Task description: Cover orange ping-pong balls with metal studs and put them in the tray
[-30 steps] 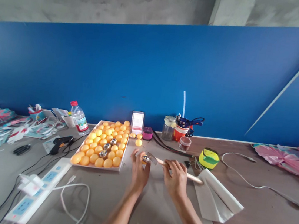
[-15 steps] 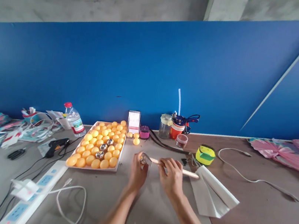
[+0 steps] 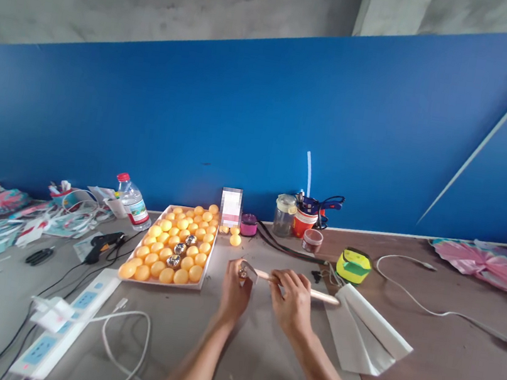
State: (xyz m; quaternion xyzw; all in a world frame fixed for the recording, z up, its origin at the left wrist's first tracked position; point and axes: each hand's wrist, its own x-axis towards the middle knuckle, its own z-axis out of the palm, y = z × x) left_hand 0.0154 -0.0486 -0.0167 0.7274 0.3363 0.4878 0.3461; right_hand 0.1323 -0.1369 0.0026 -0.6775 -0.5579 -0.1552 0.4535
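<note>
My left hand [image 3: 234, 295] is closed around a small shiny silver ball [image 3: 242, 271], with much of it hidden by my fingers and the tool. In my right hand [image 3: 290, 300] lies a tool with a long pale wooden handle [image 3: 325, 297]. Its flat greyish head [image 3: 250, 270] touches or nearly touches the ball; too little shows to name its kind. To the left, a white tray [image 3: 207, 264] holds many orange balls [image 3: 167, 275] and several shiny silver balls [image 3: 173, 260]. A few loose orange balls [image 3: 235, 240] sit right of the tray.
White paper [image 3: 368, 334] lies right of my right hand, by a yellow-green container [image 3: 353, 266]. A jar [image 3: 284, 215], red cups [image 3: 304, 225] and a purple tub [image 3: 249, 225] stand behind. At left are a power strip [image 3: 66, 324], bottle [image 3: 134, 203] and glue gun [image 3: 104, 246].
The view has shifted slightly, so the things on the table appear a little further right. Both hands keep their holds, with the tool's head still at the silver ball.
</note>
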